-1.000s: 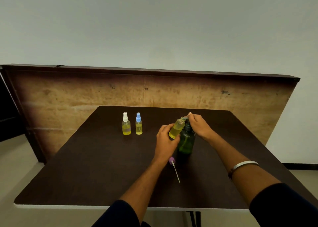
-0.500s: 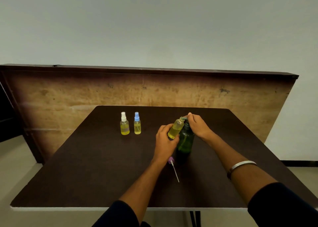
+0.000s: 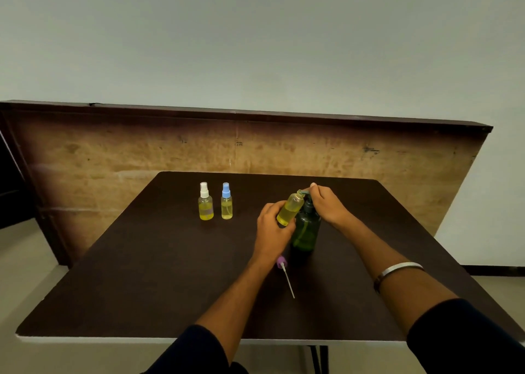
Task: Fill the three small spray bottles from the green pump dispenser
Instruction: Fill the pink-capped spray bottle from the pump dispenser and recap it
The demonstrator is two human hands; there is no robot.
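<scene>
The green pump dispenser [image 3: 306, 230] stands on the dark table [image 3: 142, 274], right of centre. My left hand [image 3: 272, 226] grips an uncapped small spray bottle [image 3: 290, 208] of yellow liquid, tilted with its mouth under the pump spout. My right hand [image 3: 326, 203] rests on the pump head with curled fingers. The bottle's purple spray cap [image 3: 281, 262] lies on the table by my left wrist, its thin tube pointing toward me. Two capped small bottles with yellow liquid stand at the back left: a white-capped bottle [image 3: 205, 202] and a blue-capped bottle [image 3: 226, 202].
A worn wooden board [image 3: 113, 158] leans upright just behind the table's far edge. The table's white front edge [image 3: 113, 340] is close to my body. A metal bangle [image 3: 397, 271] circles my right wrist.
Almost nothing differs; both hands keep their hold on the bottle and the pump head. The whole scene shifts slightly left as my head moves.
</scene>
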